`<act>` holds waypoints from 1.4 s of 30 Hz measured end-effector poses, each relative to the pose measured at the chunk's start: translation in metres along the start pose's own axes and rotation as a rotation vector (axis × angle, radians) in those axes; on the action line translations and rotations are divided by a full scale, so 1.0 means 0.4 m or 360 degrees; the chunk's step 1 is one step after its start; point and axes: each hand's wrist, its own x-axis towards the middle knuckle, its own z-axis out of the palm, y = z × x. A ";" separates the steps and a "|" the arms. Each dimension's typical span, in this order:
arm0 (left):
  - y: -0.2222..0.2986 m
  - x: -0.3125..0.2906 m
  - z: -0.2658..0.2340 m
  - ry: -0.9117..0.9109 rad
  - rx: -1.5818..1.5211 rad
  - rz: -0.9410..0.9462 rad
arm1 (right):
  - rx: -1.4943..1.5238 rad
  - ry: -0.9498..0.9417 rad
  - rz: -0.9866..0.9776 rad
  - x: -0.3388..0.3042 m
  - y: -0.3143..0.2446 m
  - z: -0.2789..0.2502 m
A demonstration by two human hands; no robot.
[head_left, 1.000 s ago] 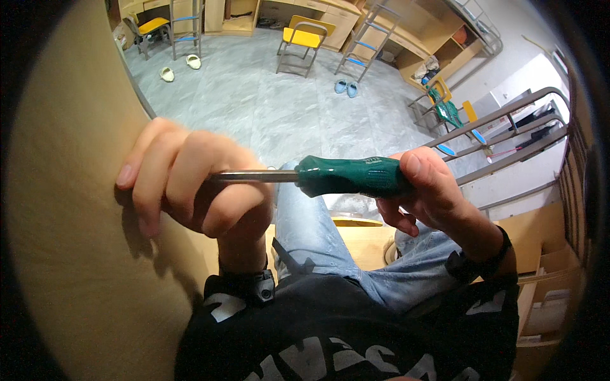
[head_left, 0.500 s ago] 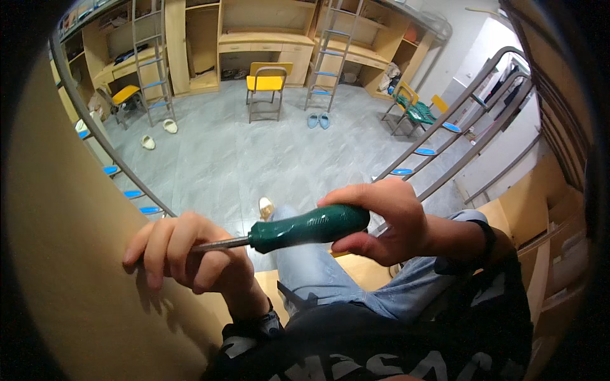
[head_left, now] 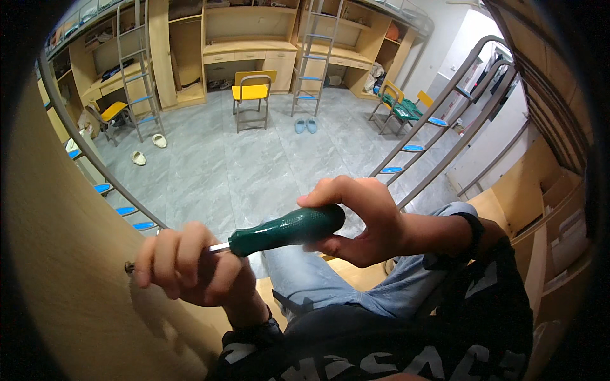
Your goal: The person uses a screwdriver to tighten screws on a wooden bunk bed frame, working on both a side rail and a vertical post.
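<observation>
In our right hand (head_left: 352, 222), thumb and fingers pinch the rounded end of a screwdriver with a glossy dark-green handle and silver metal shaft (head_left: 279, 232), slanting across the near middle, above our lap. Our left hand (head_left: 190, 263) curls its fingers around the shaft; how firmly, we cannot tell. Just left of those fingertips, a small dark metal piece (head_left: 129, 267) sits at the pale wooden panel (head_left: 76, 228) on the near left.
</observation>
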 end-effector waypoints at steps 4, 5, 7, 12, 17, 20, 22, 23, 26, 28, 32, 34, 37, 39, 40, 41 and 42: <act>-0.004 -0.004 0.010 0.0079 0.0050 -0.0066 | 0.0025 0.0051 -0.0055 0.002 0.000 0.003; 0.000 -0.001 0.011 0.0081 0.0075 -0.0088 | 0.0051 0.0047 -0.0069 0.006 0.001 0.004; -0.005 0.009 0.007 0.0073 0.0029 -0.0033 | 0.0096 0.0039 -0.0085 0.011 0.005 0.002; -0.011 0.015 -0.003 -0.0012 0.0095 0.0049 | 0.0611 -0.0401 0.0100 0.005 -0.001 0.001; -0.014 0.027 -0.004 -0.0119 -0.0020 0.0040 | 0.1614 -0.1025 0.0756 -0.008 0.005 0.008; -0.007 0.023 -0.006 -0.0095 0.0073 0.0031 | 0.1764 -0.1128 0.1143 -0.002 0.002 -0.008; -0.003 0.024 -0.007 -0.0078 0.0155 0.0035 | 0.1732 -0.1213 0.1289 0.008 0.001 -0.020; -0.001 0.023 -0.010 -0.0078 0.0139 0.0033 | 0.1750 -0.1248 0.1323 0.011 0.001 -0.023; 0.002 0.019 -0.016 -0.0080 0.0121 0.0044 | 0.1790 -0.1241 0.1283 0.014 0.007 -0.025; 0.000 0.019 -0.018 -0.0062 0.0134 0.0072 | 0.1800 -0.1166 0.1242 0.015 0.010 -0.028; 0.008 0.014 -0.036 -0.0153 0.0095 -0.0012 | 0.1085 -0.0986 0.0862 0.024 0.008 -0.026; 0.023 0.007 -0.048 -0.0229 0.0119 -0.0086 | 0.0733 -0.0876 0.0665 0.012 0.010 -0.009; 0.033 0.009 -0.058 -0.0325 0.0149 -0.0156 | 0.0661 -0.0632 0.0547 0.001 0.011 0.003; 0.034 0.005 -0.042 -0.0253 0.0160 -0.0162 | 0.0681 -0.0428 0.0555 0.010 0.000 -0.001; 0.033 0.006 -0.033 -0.0213 0.0132 -0.0180 | 0.0561 -0.0395 0.0519 0.015 -0.006 -0.009; 0.029 0.005 -0.025 -0.0169 0.0089 -0.0172 | 0.0420 -0.0342 0.0423 0.015 -0.011 -0.012; 0.024 0.004 -0.019 -0.0130 0.0046 -0.0163 | 0.0279 -0.0288 0.0326 0.014 -0.014 -0.012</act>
